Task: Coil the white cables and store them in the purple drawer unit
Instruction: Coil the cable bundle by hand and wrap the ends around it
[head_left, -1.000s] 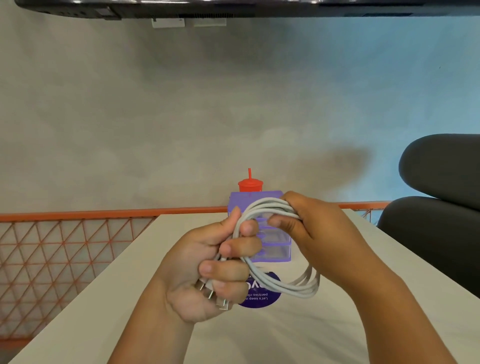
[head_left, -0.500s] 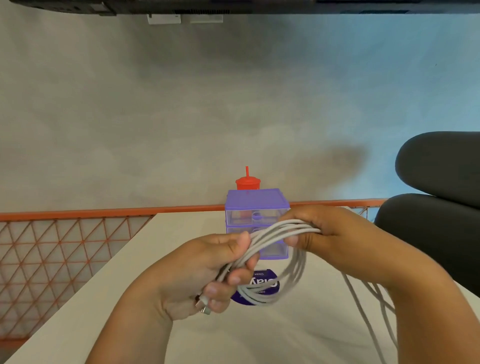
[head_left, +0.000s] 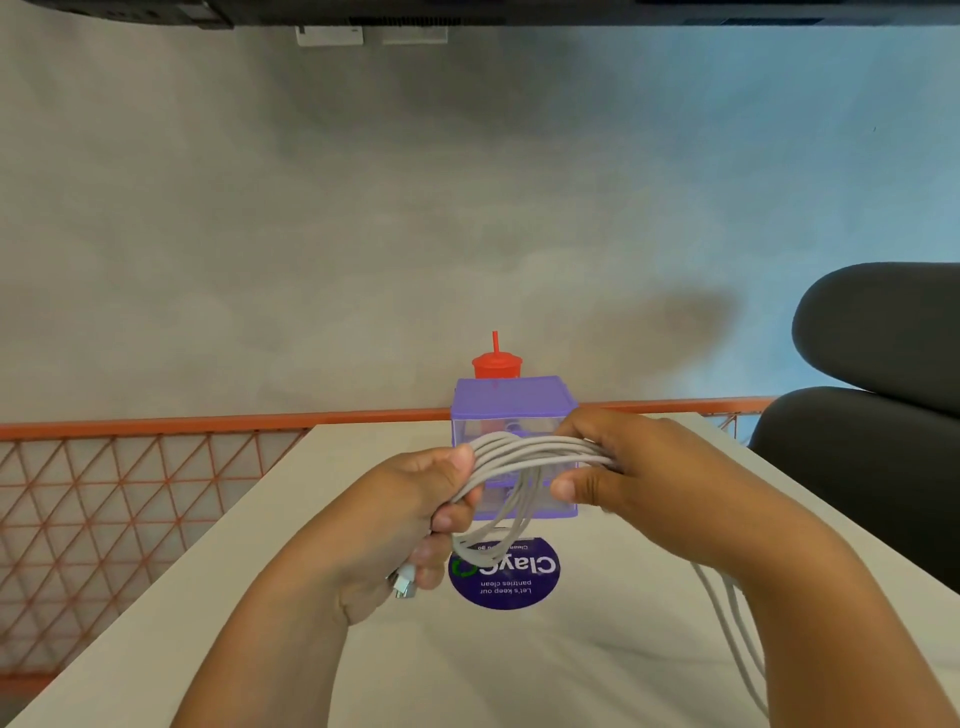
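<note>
in the middle of the frame my left grip (head_left: 410, 525) is clenched around the bundled white cables (head_left: 524, 451), with the metal plugs (head_left: 404, 583) poking out below its fingers. my right grip (head_left: 628, 467) pinches the same strands a little to the right. a second ago the two were pressed together over a tight loop. now they sit apart with the strands stretched flat between them, and loose tails (head_left: 727, 618) run off to the lower right of the frame under my right forearm. i read that as another turn being laid, so the coiling is not finished. the purple drawer unit (head_left: 511, 402) stands just behind the cables on the surface (head_left: 519, 670), beyond a round purple sticker (head_left: 511, 582). its drawers look closed, so storing is yet to come.
</note>
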